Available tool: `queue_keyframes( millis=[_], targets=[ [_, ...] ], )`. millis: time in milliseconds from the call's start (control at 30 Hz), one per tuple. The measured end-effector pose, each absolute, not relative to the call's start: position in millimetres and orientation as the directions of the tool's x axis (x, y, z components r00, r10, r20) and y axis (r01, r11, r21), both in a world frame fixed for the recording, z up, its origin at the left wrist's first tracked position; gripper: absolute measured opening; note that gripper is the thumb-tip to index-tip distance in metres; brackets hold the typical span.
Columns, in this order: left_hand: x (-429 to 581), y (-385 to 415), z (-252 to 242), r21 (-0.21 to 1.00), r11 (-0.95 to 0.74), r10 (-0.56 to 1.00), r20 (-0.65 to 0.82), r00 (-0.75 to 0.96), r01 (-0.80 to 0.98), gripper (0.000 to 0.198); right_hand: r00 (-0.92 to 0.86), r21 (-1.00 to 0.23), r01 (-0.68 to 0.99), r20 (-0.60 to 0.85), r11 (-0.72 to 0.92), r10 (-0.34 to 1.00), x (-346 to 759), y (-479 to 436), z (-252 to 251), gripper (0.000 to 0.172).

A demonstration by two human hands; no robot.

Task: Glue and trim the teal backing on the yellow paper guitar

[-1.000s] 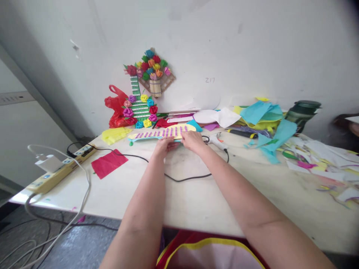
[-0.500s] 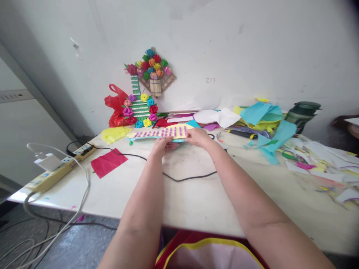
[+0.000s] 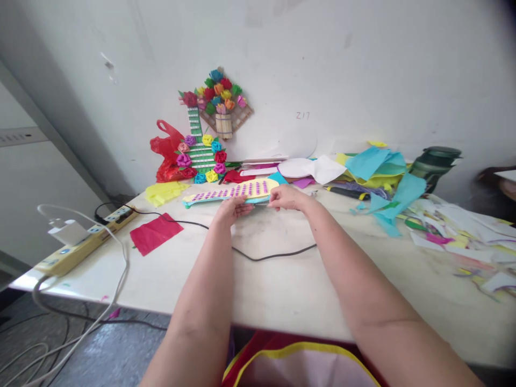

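A flat yellow paper craft [image 3: 237,191], shaped somewhat like a guitar, carries rows of purple strips and has light blue paper [image 3: 207,201] showing along its near edge. My left hand [image 3: 233,209] grips that near edge around the middle, some fingers tucked beneath. At the wide right end, my right hand [image 3: 287,198] is closed in a pinch on the craft's blue edge; its fingertips partly hide what they hold. The craft is tilted a little above the table.
Left lie a red paper sheet [image 3: 156,234], a yellow sheet [image 3: 165,193] and a power strip [image 3: 86,242]. A black cable [image 3: 258,259] crosses the table before me. Flower crafts [image 3: 201,153] stand against the wall. Rightward are a box cutter [image 3: 346,193], paper scraps [image 3: 451,231] and a dark bottle [image 3: 433,164].
My right hand has shifted slightly right and down, from the craft's top face to its near edge. The craft's right end sits a bit differently tilted. My left hand has barely moved.
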State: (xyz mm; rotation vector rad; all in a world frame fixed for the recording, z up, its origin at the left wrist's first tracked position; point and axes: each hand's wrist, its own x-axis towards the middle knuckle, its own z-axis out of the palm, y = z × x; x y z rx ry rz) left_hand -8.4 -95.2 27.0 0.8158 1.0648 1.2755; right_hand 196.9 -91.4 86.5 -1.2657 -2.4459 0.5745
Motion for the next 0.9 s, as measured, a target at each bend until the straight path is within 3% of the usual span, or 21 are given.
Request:
queue_keyframes(
  millis=[900],
  targets=[
    [-12,-88,23,0.921,0.199,0.973,-0.228,-0.049,-0.334,0.030,-0.465,-0.377,0.771,0.219,0.514,0.858,191,-80,71,0.010]
  ],
)
